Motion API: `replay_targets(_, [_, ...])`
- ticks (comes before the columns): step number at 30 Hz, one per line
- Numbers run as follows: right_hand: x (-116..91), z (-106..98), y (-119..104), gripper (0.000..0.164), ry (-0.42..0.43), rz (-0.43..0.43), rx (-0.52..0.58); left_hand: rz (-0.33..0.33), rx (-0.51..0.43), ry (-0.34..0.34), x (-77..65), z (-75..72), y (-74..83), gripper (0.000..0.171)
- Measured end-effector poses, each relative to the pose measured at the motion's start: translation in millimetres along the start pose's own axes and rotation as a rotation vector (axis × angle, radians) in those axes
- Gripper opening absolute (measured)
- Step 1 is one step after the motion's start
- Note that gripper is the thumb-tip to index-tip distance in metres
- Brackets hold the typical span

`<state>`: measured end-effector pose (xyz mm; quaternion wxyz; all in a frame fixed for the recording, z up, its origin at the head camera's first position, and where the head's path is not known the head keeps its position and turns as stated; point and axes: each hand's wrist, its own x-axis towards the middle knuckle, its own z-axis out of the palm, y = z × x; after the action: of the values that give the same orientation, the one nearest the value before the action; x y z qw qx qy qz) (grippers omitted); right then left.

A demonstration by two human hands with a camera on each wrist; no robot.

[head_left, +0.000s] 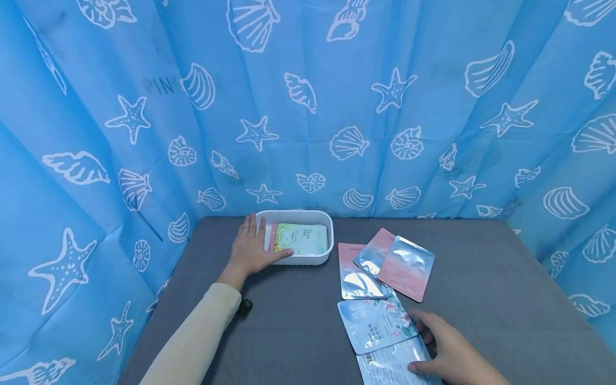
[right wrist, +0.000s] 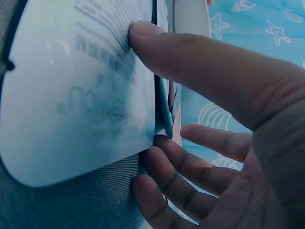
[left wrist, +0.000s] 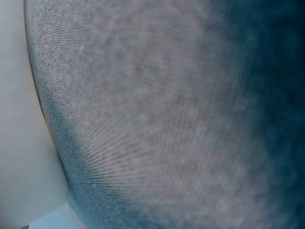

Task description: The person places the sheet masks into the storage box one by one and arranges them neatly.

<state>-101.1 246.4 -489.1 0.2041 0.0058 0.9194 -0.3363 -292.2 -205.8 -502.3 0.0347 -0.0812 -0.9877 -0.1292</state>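
Observation:
My left hand (head_left: 250, 248) rests at the left end of a white plastic tray (head_left: 308, 260), fingers spread along its left rim and thumb over the front rim. Inside the tray lies a green-and-white face mask packet (head_left: 308, 239) with a pink edge showing beneath. At the front right, my right hand (head_left: 449, 347) touches a silvery face mask packet (head_left: 392, 366) with the thumb on its printed face (right wrist: 95, 90). The other fingers bend beside the packets' right edge, apart from the thumb. A floral packet (head_left: 372, 323) overlaps the silvery one.
Several pink-and-silver packets (head_left: 409, 267) lie fanned out behind the floral one, right of the tray. Grey cloth covers the table (head_left: 289, 321). A blue curtain with white shells (head_left: 308, 133) hangs at the back and both sides. The left wrist view shows mostly blurred cloth.

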Motion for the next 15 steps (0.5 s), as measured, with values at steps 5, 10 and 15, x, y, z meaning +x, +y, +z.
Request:
replay_targets(5, [1.9,2.6,1.0,0.107,-0.011,0.038,-0.034,0.004,-0.001,0.0,0.7,0.6,-1.2,0.139])
replay_targets(10, [2.5,2.8,1.0,0.102,-0.016,0.032,-0.061,0.003,0.003,-0.004,1.5,2.4,-3.1,0.14])
replay_targets(15, [1.5,2.5,1.1,0.099,0.004,0.006,-0.064,0.004,0.012,0.0,2.7,4.0,-4.1,0.14])
